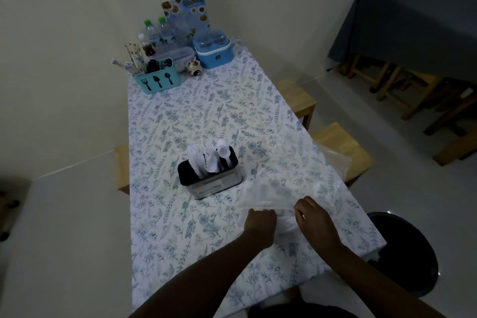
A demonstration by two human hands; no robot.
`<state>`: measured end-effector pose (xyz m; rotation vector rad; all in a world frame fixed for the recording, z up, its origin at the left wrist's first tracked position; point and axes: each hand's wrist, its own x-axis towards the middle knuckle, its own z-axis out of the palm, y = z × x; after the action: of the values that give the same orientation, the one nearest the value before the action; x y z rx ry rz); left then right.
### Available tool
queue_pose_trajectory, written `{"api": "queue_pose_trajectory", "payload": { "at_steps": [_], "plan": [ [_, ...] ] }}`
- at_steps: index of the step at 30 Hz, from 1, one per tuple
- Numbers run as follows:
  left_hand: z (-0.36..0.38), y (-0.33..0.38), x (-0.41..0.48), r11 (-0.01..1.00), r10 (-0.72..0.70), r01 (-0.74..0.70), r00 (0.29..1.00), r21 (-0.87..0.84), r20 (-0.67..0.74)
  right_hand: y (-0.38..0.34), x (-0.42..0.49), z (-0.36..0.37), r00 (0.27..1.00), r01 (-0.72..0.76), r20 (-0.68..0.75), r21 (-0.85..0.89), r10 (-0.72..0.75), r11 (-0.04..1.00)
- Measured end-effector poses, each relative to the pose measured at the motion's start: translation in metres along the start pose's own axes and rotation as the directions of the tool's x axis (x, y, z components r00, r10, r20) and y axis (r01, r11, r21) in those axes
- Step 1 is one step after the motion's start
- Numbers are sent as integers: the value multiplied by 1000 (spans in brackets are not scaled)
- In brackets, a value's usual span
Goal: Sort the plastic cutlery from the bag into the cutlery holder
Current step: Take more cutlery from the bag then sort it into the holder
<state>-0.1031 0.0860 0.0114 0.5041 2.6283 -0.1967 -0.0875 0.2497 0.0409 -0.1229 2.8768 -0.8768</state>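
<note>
- One clear, crinkled plastic bag point(291, 188) lies on the floral-clothed counter point(206, 111), its near edge pinched by the curled left hand point(260, 224) and right hand point(315, 217).
- Just left of it a black rectangular cutlery holder point(210, 183) stands upright, white plastic cutlery point(209, 157) inside.
- Wooden stools point(296, 95) flank the counter; a grey-draped table point(413, 20) stands far right.

Dim, bluish, underexposed. Light flat, shadows soft. Both left hand point(260, 224) and right hand point(313, 217) dark, detail lost. Just beyond them, bag point(284, 188) hazy, faint sheen. Wide-lens bend at edges.
</note>
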Motion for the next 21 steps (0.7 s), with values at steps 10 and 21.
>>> {"api": "queue_pose_trajectory", "payload": {
  "at_steps": [10,21],
  "plan": [
    [13,-55,-33,972,234,-228,959,59,-159,0,10,-12,987,147,-12,-361,-162,921],
    [6,-79,-38,972,230,-235,954,-6,-191,21,31,-30,961,174,-139,-365,-239,915]
  ]
}}
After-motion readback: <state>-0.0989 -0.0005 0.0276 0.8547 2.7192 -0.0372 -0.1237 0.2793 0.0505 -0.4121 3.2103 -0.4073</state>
